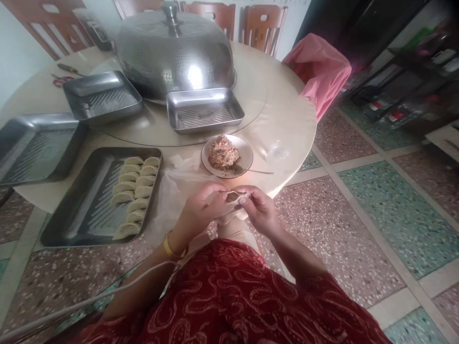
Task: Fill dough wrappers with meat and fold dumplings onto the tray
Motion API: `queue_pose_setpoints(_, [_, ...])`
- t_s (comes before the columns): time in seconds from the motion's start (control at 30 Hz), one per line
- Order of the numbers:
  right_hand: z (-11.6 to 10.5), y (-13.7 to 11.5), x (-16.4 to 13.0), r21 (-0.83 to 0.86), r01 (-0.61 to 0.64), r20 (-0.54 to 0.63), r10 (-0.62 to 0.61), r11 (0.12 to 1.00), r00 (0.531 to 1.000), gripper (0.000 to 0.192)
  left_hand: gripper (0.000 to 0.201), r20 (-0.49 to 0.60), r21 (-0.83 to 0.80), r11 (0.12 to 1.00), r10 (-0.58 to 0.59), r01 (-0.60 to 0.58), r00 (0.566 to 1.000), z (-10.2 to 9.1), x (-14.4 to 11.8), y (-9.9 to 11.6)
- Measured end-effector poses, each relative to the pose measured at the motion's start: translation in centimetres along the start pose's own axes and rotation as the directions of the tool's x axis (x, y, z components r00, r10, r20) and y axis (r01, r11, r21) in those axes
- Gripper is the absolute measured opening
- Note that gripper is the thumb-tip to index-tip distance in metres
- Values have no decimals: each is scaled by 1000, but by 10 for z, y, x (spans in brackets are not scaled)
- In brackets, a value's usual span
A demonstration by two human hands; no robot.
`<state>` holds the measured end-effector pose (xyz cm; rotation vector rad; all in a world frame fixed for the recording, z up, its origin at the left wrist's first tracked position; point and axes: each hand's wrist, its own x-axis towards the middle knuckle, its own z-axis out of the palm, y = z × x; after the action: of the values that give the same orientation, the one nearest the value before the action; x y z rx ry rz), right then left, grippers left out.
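Between my two hands is a dumpling, its pale wrapper folded around brown filling that still shows at the top. My left hand pinches the wrapper's left edge, and my right hand pinches the right edge. Just beyond them sits a plate with a mound of minced filling; a metal utensil rests in it, handle to the right. To the left, a metal tray holds two rows of folded dumplings along its right side.
A large perforated metal dome stands at the table's back. Three more metal trays are a shallow one, a tilted one and one at far left. Thin plastic sheeting lies by my left hand. A pink cloth covers a chair.
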<state>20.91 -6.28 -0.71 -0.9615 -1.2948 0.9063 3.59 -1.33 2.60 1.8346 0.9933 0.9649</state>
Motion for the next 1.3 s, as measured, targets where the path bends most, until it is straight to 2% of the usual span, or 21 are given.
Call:
queue_pose_setpoints(0.17, [1,-4,2,-148,144,35,-141,978,989,11,11,-20,-43,999,-23,22,1000,4,1,0])
queue_pose_setpoints(0.3, [2,-9,5,-260,224,87,-208,939,974,12,10,-23,-23,997,73,-73,997,4,-1,0])
queue_pose_setpoints(0.5, [4,-9,3,-308,229,78,-215,924,973,12,11,-3,9,981,195,-195,981,0,-3,2])
queue_pose_setpoints(0.6, [6,-11,3,-326,238,80,-224,915,971,20,11,16,59,968,244,-245,970,-3,-4,4])
queue_pose_setpoints(0.73, [7,-15,6,-389,336,111,-318,858,942,29,11,-3,120,950,291,-288,957,-5,-6,9])
queue_pose_setpoints(0.8, [7,-15,7,-403,348,83,-345,847,935,28,11,-20,124,955,273,-269,962,-6,-8,13])
queue_pose_setpoints(0.93, [7,-12,6,-395,339,28,-358,854,933,19,13,-57,85,984,165,-160,985,-8,-11,17])
queue_pose_setpoints(1.1, [6,-10,3,-417,284,7,-310,863,951,11,13,3,84,995,51,-51,999,-12,-12,12])
queue_pose_setpoints(1.2, [6,-11,3,-422,266,2,-293,867,956,10,13,21,140,990,24,-27,999,-12,-11,9])
queue_pose_setpoints(1.3, [6,-11,3,-431,266,13,-289,862,957,11,13,24,186,981,49,-53,998,-11,-11,8])
